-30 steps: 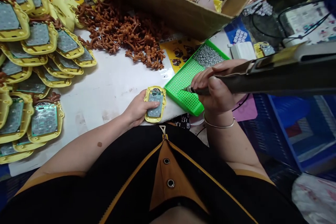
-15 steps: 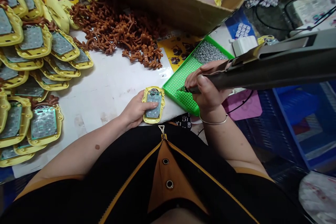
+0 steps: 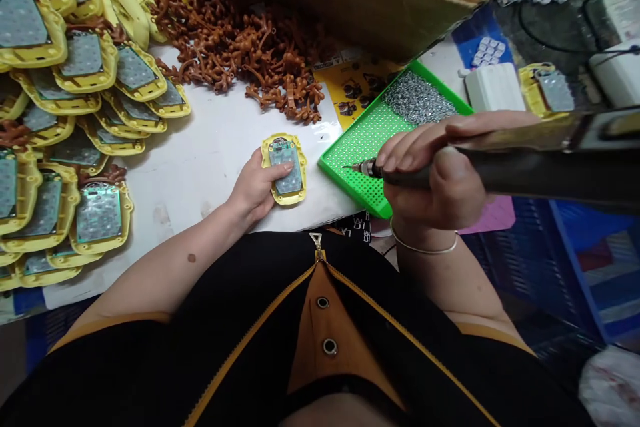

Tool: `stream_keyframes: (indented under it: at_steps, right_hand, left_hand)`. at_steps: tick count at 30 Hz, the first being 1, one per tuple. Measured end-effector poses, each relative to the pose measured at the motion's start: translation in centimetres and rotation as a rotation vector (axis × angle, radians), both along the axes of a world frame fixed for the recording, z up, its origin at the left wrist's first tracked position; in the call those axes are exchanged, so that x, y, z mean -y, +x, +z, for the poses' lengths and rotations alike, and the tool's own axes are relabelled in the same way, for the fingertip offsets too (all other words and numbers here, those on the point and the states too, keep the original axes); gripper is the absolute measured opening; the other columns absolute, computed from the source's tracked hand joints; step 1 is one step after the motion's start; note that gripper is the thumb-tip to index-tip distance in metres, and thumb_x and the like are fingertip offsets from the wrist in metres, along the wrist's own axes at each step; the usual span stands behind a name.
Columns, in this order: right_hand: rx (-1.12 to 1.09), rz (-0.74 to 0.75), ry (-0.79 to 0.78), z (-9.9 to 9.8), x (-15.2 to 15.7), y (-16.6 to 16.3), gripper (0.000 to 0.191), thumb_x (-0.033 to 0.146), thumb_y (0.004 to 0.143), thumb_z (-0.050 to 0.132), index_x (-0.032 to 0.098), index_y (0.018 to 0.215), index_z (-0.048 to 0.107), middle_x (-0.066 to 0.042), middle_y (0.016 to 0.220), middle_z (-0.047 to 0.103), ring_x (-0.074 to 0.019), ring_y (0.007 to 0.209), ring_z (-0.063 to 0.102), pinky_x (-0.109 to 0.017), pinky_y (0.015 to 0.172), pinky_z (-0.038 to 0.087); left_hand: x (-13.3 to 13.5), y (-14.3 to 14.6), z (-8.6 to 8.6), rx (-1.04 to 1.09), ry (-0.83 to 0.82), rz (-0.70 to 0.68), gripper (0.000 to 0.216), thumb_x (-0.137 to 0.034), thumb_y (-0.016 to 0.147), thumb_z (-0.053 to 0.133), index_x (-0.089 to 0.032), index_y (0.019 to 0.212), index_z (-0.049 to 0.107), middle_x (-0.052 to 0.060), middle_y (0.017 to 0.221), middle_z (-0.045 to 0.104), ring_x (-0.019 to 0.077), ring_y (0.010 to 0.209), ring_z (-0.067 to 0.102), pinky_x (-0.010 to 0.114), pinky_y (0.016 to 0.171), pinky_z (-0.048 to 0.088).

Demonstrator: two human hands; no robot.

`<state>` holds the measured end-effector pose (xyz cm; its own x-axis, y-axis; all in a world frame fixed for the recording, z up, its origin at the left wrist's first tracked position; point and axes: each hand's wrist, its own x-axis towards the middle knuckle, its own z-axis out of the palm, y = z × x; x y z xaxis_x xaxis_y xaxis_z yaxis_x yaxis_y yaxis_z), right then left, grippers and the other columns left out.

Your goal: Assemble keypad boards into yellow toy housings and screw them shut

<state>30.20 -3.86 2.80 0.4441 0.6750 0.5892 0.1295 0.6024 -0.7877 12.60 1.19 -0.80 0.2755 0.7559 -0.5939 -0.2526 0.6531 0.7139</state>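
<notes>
A yellow toy housing [image 3: 285, 167] with a grey circuit board in it lies on the white table [image 3: 200, 160]. My left hand [image 3: 255, 190] grips it from the left, thumb pressed on the board. My right hand [image 3: 430, 173] is wrapped round a dark electric screwdriver [image 3: 500, 170]. Its thin bit points left, raised over the near edge of a green perforated screw tray [image 3: 365, 140]. A heap of small silver screws [image 3: 415, 97] fills the tray's far corner.
Stacks of yellow housings with grey boards [image 3: 65, 113] cover the left of the table. A pile of brown plastic parts [image 3: 240, 53] lies behind, below a cardboard box [image 3: 350, 0]. A blue crate [image 3: 590, 267] sits at the lower right.
The screwdriver's tip has lifted off the green tray and now hangs above its edge. My left hand has stayed on the yellow housing.
</notes>
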Motion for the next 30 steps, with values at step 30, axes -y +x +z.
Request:
stream_keyframes:
  at_steps: [30]
  right_hand:
    - [-0.043,0.331,-0.036,-1.7,0.8,-3.9,0.014,0.036,0.086,0.067,0.035,0.097,0.059,0.007,0.061,0.052,-0.0128,0.046,0.055,-0.029,0.042,0.049]
  left_hand:
    - [-0.2,-0.3,-0.5,0.096,0.055,-0.093,0.045,-0.009,0.058,0.075,-0.015,0.099,0.057,0.005,0.089,0.069,0.0286,0.098,0.068,0.048,0.094,0.053]
